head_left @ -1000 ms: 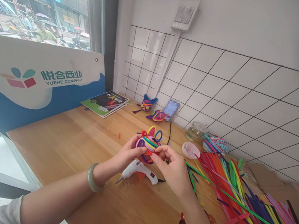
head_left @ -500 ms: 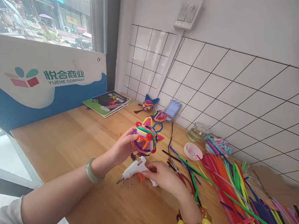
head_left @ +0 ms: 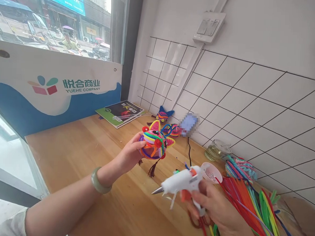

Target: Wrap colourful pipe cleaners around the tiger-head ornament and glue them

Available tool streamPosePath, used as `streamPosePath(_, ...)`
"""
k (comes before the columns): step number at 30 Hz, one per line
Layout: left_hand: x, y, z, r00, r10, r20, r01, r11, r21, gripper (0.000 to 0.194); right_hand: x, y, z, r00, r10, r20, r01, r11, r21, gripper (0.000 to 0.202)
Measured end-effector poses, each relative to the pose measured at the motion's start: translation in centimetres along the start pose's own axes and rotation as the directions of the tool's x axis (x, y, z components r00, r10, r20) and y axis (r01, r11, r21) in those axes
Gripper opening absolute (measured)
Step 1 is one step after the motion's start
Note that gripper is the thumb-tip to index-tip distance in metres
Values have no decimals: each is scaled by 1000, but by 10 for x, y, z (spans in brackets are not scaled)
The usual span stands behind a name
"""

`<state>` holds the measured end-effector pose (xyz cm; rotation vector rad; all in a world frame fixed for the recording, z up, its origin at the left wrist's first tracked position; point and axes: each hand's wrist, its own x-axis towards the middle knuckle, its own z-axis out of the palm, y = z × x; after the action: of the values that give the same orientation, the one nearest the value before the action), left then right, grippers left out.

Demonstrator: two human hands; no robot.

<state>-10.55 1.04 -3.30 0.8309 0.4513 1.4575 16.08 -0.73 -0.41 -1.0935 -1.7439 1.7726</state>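
Note:
A round, many-coloured pipe-cleaner animal head [head_left: 156, 143] with pink-and-yellow ears, red balls and dark tassels is raised over the table. My left hand [head_left: 132, 147] grips it from its left side, the thumb lying across its front. In my right hand [head_left: 208, 201] is a white glue gun [head_left: 182, 182], held by its handle with fingers near the orange trigger. Its metal nozzle points left, below the animal head and apart from it. The right hand is slightly blurred.
Pipe cleaners [head_left: 244, 203] in many colours cover the right side of the wooden table [head_left: 73, 152]. A pink bowl [head_left: 211, 172] and a glass jar [head_left: 217, 150] stand near the tiled wall. Behind are a similar finished head [head_left: 163, 116], a blurred-out phone [head_left: 188, 125] and a booklet [head_left: 120, 113].
My right hand has lifted the glue gun off the table and drawn it to the right. The left hand still holds the animal head. The whole view has shifted a little.

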Motion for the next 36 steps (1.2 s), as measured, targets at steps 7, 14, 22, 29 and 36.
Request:
streamPosePath(7, 0, -6, -2, 991, 133, 6, -133, 983, 127, 41, -3, -11, 3, 930, -211, -299, 230, 973, 29, 39)
streamPosePath(14, -1, -12, -4, 982, 189, -1, -185, 964, 192, 47, -5, -16, 23, 791, -346, -505, 239, 934, -265, 33)
streamPosePath(22, -2, -13, -4, 986, 164, -21, -156, 968, 198, 48, -5, -14, 34, 799, -428, -423, 196, 849, -490, 34)
streamPosePath(29, -2, -14, -5, 987, 163, -10, -157, 965, 210, 47, 0, -21, 53, 682, -515, -520, 237, 827, -509, 30)
streamPosePath(36, 0, -15, -6, 984, 177, -1, -173, 962, 212, 46, 1, -21, 48, 644, -610, -463, 201, 718, -666, 36)
